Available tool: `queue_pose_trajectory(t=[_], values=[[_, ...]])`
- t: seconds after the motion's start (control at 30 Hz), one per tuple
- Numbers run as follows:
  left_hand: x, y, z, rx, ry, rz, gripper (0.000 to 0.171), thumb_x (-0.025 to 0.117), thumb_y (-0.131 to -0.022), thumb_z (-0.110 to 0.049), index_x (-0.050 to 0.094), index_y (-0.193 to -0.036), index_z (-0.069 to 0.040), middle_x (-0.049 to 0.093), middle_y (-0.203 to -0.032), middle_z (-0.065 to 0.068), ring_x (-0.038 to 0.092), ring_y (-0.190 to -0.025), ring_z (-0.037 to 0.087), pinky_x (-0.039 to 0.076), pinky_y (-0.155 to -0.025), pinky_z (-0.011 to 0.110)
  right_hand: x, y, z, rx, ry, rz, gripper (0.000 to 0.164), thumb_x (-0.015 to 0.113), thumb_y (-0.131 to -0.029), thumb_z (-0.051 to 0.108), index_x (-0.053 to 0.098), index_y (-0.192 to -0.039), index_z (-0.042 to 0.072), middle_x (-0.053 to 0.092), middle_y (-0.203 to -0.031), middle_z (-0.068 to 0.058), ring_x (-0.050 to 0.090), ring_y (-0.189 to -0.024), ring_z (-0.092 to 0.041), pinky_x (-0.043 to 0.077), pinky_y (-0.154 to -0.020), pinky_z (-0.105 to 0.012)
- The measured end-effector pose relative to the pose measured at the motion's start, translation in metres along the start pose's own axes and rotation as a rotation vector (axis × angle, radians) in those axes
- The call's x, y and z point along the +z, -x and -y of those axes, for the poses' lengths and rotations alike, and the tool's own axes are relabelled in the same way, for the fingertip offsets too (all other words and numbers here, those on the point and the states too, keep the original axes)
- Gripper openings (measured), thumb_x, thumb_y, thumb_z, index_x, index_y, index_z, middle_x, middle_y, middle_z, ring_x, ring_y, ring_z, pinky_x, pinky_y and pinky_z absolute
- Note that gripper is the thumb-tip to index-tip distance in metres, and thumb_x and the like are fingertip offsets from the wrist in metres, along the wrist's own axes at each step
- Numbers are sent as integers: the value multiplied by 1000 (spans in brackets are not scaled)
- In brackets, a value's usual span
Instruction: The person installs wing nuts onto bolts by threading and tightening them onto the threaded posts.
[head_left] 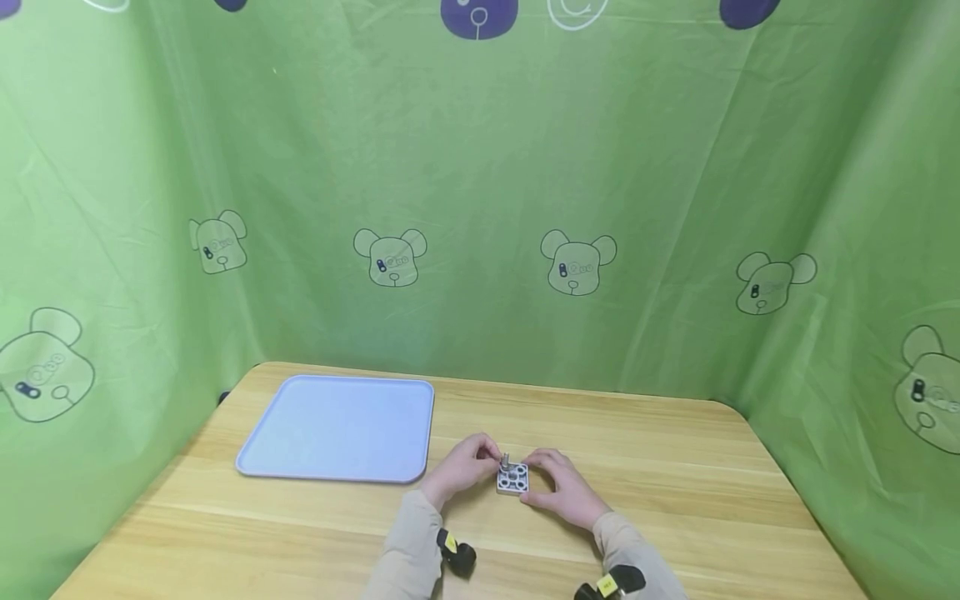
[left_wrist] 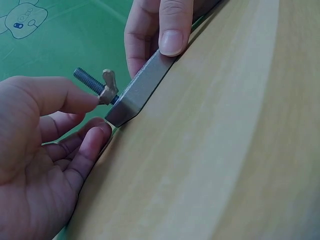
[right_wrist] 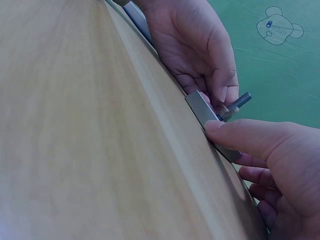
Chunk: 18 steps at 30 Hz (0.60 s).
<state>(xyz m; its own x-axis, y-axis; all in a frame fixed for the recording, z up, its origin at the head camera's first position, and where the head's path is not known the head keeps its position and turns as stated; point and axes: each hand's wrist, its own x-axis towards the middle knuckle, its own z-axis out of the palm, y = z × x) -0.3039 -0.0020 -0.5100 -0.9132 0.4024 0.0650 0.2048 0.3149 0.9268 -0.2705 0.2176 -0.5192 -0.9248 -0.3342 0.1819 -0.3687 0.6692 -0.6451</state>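
A small square metal block [head_left: 513,478] with round holes lies flat on the wooden table. From one corner of it a threaded bolt [left_wrist: 89,80] stands up, with a wing nut [left_wrist: 108,87] low on its shaft. My left hand [head_left: 462,468] pinches the wing nut with its fingertips at that corner; its other fingers curl beside the block. The right hand [head_left: 564,490] grips the block from the right, thumb [right_wrist: 215,125] on the near side face and fingers round the far side. The bolt's lower end is hidden in the block.
A light blue rectangular tray [head_left: 337,429] sits on the table [head_left: 675,467] to the left of the hands. Green curtains [head_left: 480,167] with bear prints stand behind the table and at both sides. Both wrists carry small black devices.
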Motion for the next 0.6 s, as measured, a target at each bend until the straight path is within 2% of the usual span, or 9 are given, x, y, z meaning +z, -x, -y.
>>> queue_pose_trajectory(t=[0.4,0.6], values=[[0,-3,0,12,18,55,26,72,-76,-4,65,-101,-2,64,-97,10,56,-87,14,47,-80,27,-1,1,3,14,-21,7,57,79,-76,39,61,-123,11,54,-133,-12,47,-128,-36,32,-110,-60],[-1,-2,-2,29,-30,53,20,71,-80,-7,67,-100,-4,64,-99,7,56,-90,14,48,-85,31,-1,1,2,1,-7,12,57,78,-77,40,61,-123,11,54,-133,-12,48,-127,-36,33,-109,-61]])
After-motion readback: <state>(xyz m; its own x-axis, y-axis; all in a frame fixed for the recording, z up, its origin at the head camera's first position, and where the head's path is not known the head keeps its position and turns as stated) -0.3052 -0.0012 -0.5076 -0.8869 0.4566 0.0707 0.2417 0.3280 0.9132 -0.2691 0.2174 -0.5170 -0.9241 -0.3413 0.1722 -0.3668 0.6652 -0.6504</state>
